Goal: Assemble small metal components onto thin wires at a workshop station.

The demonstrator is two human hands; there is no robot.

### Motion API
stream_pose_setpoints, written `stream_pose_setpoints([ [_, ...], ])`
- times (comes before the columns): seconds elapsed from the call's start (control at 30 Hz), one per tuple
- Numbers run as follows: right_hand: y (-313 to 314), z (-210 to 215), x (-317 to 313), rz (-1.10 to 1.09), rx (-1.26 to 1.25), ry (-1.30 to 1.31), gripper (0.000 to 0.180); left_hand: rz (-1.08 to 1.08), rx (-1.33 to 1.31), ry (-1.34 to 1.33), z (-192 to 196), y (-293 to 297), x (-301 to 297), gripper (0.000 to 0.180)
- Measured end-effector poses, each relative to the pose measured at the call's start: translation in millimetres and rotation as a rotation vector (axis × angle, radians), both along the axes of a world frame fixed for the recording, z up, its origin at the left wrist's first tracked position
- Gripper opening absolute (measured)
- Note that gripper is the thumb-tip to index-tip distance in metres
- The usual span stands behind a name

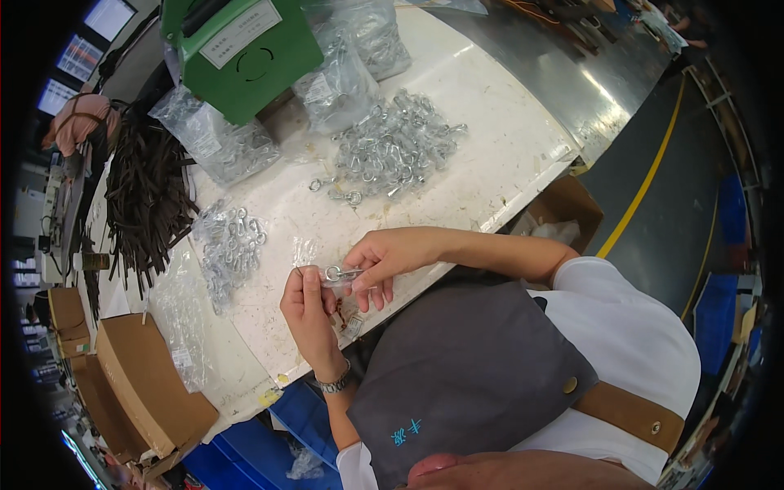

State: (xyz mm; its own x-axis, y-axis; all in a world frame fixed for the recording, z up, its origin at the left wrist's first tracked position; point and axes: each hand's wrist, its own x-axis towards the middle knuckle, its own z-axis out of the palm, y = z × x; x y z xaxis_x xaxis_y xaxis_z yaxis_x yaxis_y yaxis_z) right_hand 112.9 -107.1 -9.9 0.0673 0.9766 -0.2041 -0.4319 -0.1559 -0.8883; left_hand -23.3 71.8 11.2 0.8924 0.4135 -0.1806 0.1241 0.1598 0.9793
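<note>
Pinching a small metal snap hook [336,273] between them, both hands work just above the near edge of the white surface [506,155]. In the head view, the left hand [309,314] is closed on the hook's ring end together with a small clear plastic bag [305,253], whose mouth stands up behind the fingertips; the right hand [384,260] is closed on the hook's other end with thumb and forefinger, the remaining fingers curled under. Held this way, level and close to the chest, the hook seems lined up with the bag's opening so the two can be brought together without setting either down. A wristwatch [333,382] sits on the left wrist.

Beyond the hands lies a loose heap of the same hooks [396,151], within easy reach of the right hand. Left of the hands, a spread of already bagged hooks [233,249] rests on the surface, and farther off are fuller clear bags [216,139], a green box [245,53] and a bundle of dark straps [147,196]. Brown cartons [139,384] stand below the left hand. To the right, past the surface's edge, runs a dark floor with a yellow line [645,180], and the room looks like a workshop
</note>
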Motion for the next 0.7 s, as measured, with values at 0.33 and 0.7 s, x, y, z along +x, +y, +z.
stream_pose_setpoints([
  [0.33,7,8,-3,-0.048,-0.061,-0.01,0.034,0.024,0.552,-0.087,8,-8,4,0.01],
  [0.7,16,11,3,-0.573,0.094,-0.137,0.044,0.005,0.09,-0.04,5,-18,8,0.027],
])
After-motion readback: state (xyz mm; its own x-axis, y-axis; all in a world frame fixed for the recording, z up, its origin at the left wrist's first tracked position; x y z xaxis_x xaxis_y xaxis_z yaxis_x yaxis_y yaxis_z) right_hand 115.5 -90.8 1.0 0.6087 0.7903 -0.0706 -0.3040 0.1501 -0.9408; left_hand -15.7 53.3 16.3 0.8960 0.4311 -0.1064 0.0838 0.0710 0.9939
